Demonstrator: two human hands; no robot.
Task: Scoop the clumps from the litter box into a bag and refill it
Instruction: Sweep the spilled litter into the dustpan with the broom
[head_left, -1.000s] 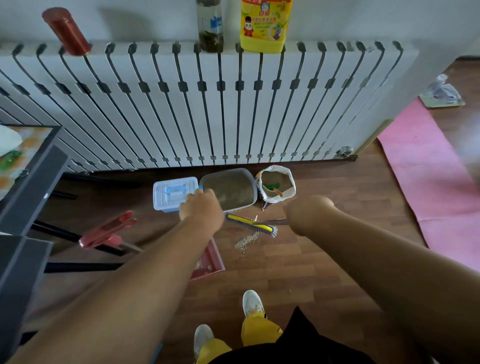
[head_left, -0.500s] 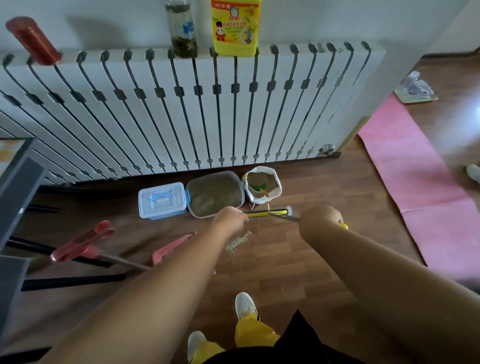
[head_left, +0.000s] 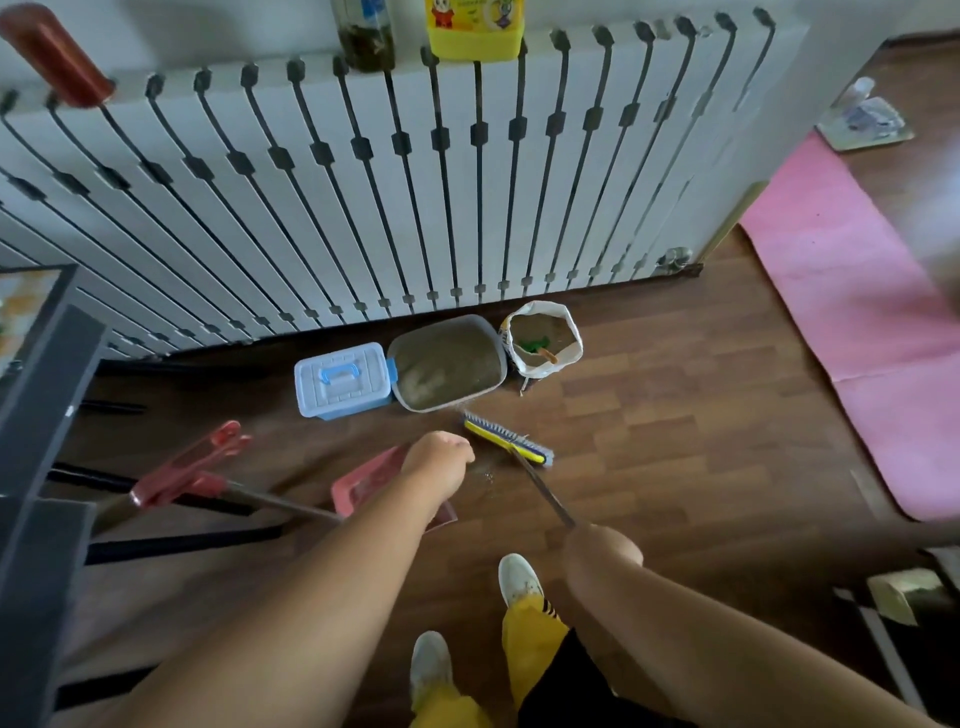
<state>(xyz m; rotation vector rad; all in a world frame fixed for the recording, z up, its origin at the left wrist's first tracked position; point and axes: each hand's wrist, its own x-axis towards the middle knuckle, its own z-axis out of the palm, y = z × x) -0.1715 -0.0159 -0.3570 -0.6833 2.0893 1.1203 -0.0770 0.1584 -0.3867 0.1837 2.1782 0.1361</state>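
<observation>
Near the middle of the frame, against the foot of the white slatted radiator cover (head_left: 395, 171), sits the grey litter box (head_left: 448, 362), filled with brownish litter. Touching its left side is a pale blue lidded storage box (head_left: 343, 380) with a blue handle; just to its right stands a white bag (head_left: 543, 339), its mouth rolled open, with litter and something green and orange inside.

The right hand (head_left: 602, 552), at lower centre-right, is curled round the thin handle of a broom (head_left: 508, 437), whose yellow-and-blue brush head rests on the wooden floor (head_left: 675, 441) just below the litter box. The left hand (head_left: 439, 462), at centre, reaches down over a pink dustpan (head_left: 366, 480) lying on the floor; its fingers are curled, but whether they actually grip the pan's edge I cannot tell, as the hand hides the contact. A few stray grains (head_left: 487, 475) lie on the floor between the left hand and the broom handle.

At left, a red long-handled tool (head_left: 192, 470) lies across the floor beside a dark metal frame (head_left: 47, 395). A pink mat (head_left: 857, 312) covers the floor at right. Along the top edge stand a yellow bottle (head_left: 475, 31), a clear bottle (head_left: 366, 39) and a reddish-brown cylinder (head_left: 54, 54). White shoes and yellow trousers show at the bottom.
</observation>
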